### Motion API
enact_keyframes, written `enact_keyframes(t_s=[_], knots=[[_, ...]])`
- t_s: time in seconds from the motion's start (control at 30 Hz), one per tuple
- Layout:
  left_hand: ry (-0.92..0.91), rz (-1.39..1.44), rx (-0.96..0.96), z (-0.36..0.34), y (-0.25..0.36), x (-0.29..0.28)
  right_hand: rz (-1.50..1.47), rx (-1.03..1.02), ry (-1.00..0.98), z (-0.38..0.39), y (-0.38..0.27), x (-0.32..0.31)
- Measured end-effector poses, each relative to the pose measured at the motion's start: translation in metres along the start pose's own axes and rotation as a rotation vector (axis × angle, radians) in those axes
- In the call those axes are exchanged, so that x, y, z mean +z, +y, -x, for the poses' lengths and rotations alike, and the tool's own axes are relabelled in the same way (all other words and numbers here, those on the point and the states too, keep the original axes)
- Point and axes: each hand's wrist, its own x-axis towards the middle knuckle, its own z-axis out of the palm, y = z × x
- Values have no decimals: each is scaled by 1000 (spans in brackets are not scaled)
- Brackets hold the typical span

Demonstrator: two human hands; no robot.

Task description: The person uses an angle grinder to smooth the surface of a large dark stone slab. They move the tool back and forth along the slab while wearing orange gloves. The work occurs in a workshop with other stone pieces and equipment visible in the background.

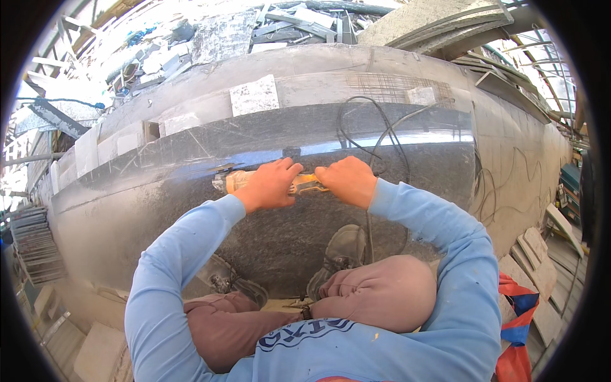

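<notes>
Both of my hands are closed around a dusty yellow angle grinder [240,181], which lies lengthwise across a dark stone slab [293,232]. My left hand [272,184] wraps the body behind the grinder's head. Further right, my right hand [349,181] grips the rear end. The grinder's head points left and sits at the slab's shiny strip [318,148]; whether the disc touches the stone I cannot tell. A dark power cord [388,137] loops over the slab beyond my right hand.
My shoes [337,254] rest on the slab close to me. Pale stone pieces [254,95] line its far edge. Scrap and offcuts [305,25] are piled behind. Broken slabs [534,254] and a red-and-blue cloth [519,312] lie at the right, stacked strips [37,245] at the left.
</notes>
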Motion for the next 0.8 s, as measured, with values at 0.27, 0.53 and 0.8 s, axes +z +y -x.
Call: enact_keyframes(t_s=[0.27,0.53,0.8], knots=[[-63,-63,-73,17,-28,3,-26,-58,94,-38,-3,39],[2,7,19,3,-1,-2,-5,1,-8,2,-4,-5],[-54,-29,-60,15,-22,1,-19,-35,100,-31,-5,33]])
